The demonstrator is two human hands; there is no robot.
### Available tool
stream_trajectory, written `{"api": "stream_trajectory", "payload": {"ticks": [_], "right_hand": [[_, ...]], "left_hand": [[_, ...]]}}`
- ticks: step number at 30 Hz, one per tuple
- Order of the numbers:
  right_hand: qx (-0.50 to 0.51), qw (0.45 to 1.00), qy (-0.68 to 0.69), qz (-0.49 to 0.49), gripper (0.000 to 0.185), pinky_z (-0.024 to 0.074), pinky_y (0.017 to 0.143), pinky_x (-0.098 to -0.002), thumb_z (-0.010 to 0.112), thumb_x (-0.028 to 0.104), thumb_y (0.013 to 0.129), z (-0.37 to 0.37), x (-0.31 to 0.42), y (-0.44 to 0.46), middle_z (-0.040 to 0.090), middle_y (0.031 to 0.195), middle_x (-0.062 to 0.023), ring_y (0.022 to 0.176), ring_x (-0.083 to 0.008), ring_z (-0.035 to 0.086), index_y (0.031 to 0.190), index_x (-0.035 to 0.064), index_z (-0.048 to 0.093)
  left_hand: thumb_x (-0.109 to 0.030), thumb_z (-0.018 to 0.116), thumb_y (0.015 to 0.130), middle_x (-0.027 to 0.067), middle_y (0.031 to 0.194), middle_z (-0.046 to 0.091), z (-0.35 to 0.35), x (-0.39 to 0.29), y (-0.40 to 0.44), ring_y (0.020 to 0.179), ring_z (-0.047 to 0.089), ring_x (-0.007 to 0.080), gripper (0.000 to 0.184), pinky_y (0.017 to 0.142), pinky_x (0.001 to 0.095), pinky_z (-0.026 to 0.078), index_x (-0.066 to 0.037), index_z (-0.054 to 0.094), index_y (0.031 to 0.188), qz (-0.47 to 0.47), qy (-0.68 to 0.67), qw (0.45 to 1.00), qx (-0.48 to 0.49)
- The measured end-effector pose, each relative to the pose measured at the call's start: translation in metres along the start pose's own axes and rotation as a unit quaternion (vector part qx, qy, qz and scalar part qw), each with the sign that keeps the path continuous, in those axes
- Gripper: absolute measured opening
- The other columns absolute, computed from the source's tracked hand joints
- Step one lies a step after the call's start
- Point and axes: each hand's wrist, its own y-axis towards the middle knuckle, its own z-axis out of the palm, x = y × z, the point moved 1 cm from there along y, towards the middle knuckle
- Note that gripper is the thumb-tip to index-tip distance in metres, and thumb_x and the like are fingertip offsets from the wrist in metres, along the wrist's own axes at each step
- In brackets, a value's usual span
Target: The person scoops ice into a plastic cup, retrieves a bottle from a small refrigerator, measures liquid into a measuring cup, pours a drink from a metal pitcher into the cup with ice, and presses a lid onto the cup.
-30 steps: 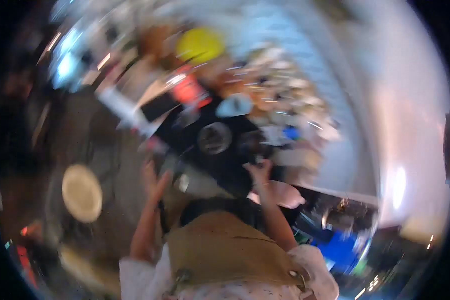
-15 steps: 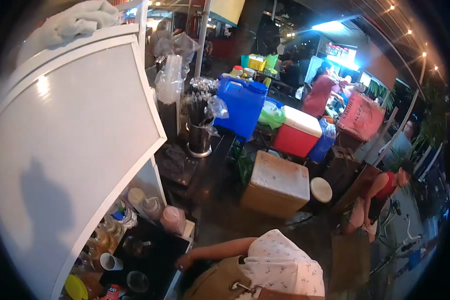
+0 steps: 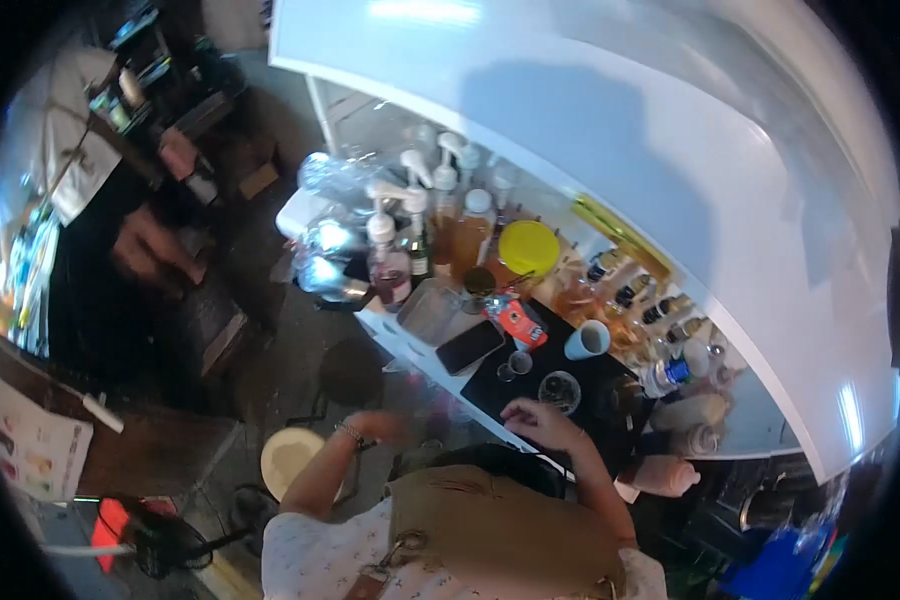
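Note:
My left hand (image 3: 378, 428), with a bracelet at the wrist, hangs in front of the counter, smeared by motion; its fingers are unclear. At the counter's front edge is my right hand (image 3: 540, 424), fingers loosely bent and apart, nothing visible in them. Just beyond it stands a clear glass (image 3: 560, 392) with dark bits inside. A small measuring cup (image 3: 518, 364) and a dark phone (image 3: 470, 347) lie to its left on the black mat (image 3: 490, 385). Behind them are an orange packet (image 3: 520, 322) and a white cup (image 3: 587, 341).
Pump bottles (image 3: 390, 265), a yellow-lidded jar (image 3: 529, 249) and several amber bottles (image 3: 625, 310) line the counter's back. A white panel (image 3: 570, 120) overhangs them. At left are a round stool (image 3: 295, 462), a wooden table (image 3: 160, 455) and a person's legs (image 3: 155, 250).
My view has swung from the street and coolers to the counter. Both my hands now show at its front; before, only one arm was visible, its hand at the counter edge.

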Motion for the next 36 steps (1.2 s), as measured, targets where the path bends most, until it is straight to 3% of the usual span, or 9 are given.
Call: {"api": "stream_trajectory", "payload": {"ticks": [3, 8, 11, 16, 18, 20, 21, 32, 36], "right_hand": [[0.004, 0.989, -0.110, -0.101, 0.023, 0.0453, 0.068, -0.0250, 0.063, 0.018, 0.080, -0.016, 0.053, 0.048, 0.060, 0.080, -0.0036, 0.072, -0.0097, 0.056, 0.097, 0.0050, 0.057], [-0.054, 0.976, -0.106, -0.181, 0.027, 0.0463, 0.070, -0.0224, 0.063, 0.007, 0.078, -0.018, 0.105, 0.095, 0.061, 0.093, -0.0032, 0.076, -0.0080, 0.057, 0.104, 0.0020, 0.056], [-0.040, 0.976, -0.093, -0.194, 0.027, 0.0469, 0.072, -0.0235, 0.062, 0.006, 0.079, -0.010, 0.104, 0.100, 0.060, 0.097, -0.0039, 0.081, -0.0089, 0.058, 0.105, 0.0013, 0.056], [-0.114, 0.974, -0.057, -0.189, 0.021, 0.0466, 0.067, -0.0242, 0.062, 0.006, 0.078, -0.017, 0.072, 0.072, 0.061, 0.089, -0.0054, 0.075, -0.0100, 0.059, 0.098, 0.0026, 0.057], [-0.174, 0.971, 0.072, -0.146, 0.020, 0.0461, 0.067, -0.0240, 0.062, 0.005, 0.078, -0.025, 0.044, 0.050, 0.061, 0.088, -0.0052, 0.076, -0.0094, 0.058, 0.098, 0.0031, 0.058], [-0.222, 0.968, 0.037, -0.114, 0.020, 0.0459, 0.068, -0.0239, 0.062, 0.005, 0.078, -0.031, 0.026, 0.018, 0.062, 0.088, -0.0053, 0.077, -0.0093, 0.058, 0.097, 0.0032, 0.058], [-0.260, 0.962, -0.001, -0.086, 0.019, 0.0457, 0.069, -0.0237, 0.062, 0.005, 0.078, -0.036, 0.021, 0.007, 0.062, 0.088, -0.0055, 0.077, -0.0093, 0.058, 0.096, 0.0032, 0.058], [-0.378, 0.918, 0.092, -0.082, 0.015, 0.0458, 0.070, -0.0239, 0.062, 0.002, 0.077, -0.021, -0.019, -0.028, 0.063, 0.089, -0.0050, 0.081, -0.0081, 0.057, 0.091, 0.0034, 0.059], [-0.350, 0.933, -0.017, -0.085, 0.015, 0.0474, 0.067, -0.0253, 0.064, 0.005, 0.076, -0.036, 0.025, -0.009, 0.062, 0.088, -0.0058, 0.080, -0.0115, 0.059, 0.090, 0.0036, 0.059]], "left_hand": [[-0.029, 0.053, 0.086, 0.0098, 0.094, 0.062, -0.116, -0.090, -0.063, 0.075, 0.057, 0.0166, 0.039, 0.064, 0.0289, 0.047, -0.009, 0.050, 0.118, 0.173, -0.032, 0.968, -0.176], [-0.009, 0.054, 0.084, 0.0079, 0.095, 0.061, -0.286, -0.209, -0.184, 0.080, 0.056, 0.0153, 0.020, 0.072, 0.0280, 0.045, -0.004, 0.058, 0.103, 0.186, -0.070, 0.846, -0.495], [-0.008, 0.050, 0.084, 0.0133, 0.088, 0.059, -0.372, -0.207, -0.197, 0.081, 0.057, 0.0261, 0.014, 0.071, 0.0317, 0.045, -0.001, 0.059, 0.092, 0.194, 0.008, 0.736, -0.649], [-0.007, 0.046, 0.081, 0.0166, 0.090, 0.061, -0.496, -0.166, -0.129, 0.085, 0.057, 0.0333, 0.016, 0.074, 0.0370, 0.045, 0.001, 0.059, 0.084, 0.147, 0.122, 0.780, -0.596], [-0.010, 0.045, 0.080, 0.0188, 0.094, 0.061, -0.534, -0.120, -0.073, 0.089, 0.057, 0.0349, 0.021, 0.075, 0.0400, 0.045, 0.001, 0.061, 0.086, 0.005, 0.185, 0.853, -0.488], [-0.015, 0.047, 0.080, 0.0208, 0.098, 0.060, -0.570, -0.053, -0.017, 0.095, 0.056, 0.0354, 0.027, 0.080, 0.0417, 0.043, 0.002, 0.059, 0.098, -0.069, 0.334, 0.918, -0.204], [-0.016, 0.048, 0.081, 0.0215, 0.100, 0.059, -0.548, -0.136, -0.060, 0.095, 0.056, 0.0349, 0.030, 0.081, 0.0422, 0.044, 0.001, 0.056, 0.104, -0.166, 0.244, 0.940, -0.172], [-0.016, 0.049, 0.080, 0.0202, 0.103, 0.057, -0.614, -0.069, 0.030, 0.097, 0.053, 0.0346, 0.032, 0.083, 0.0430, 0.042, 0.000, 0.054, 0.108, -0.152, 0.317, 0.902, -0.250], [-0.016, 0.049, 0.080, 0.0197, 0.104, 0.056, -0.617, -0.054, 0.027, 0.098, 0.052, 0.0344, 0.033, 0.084, 0.0433, 0.041, 0.000, 0.053, 0.109, -0.120, 0.328, 0.884, -0.310]]}}
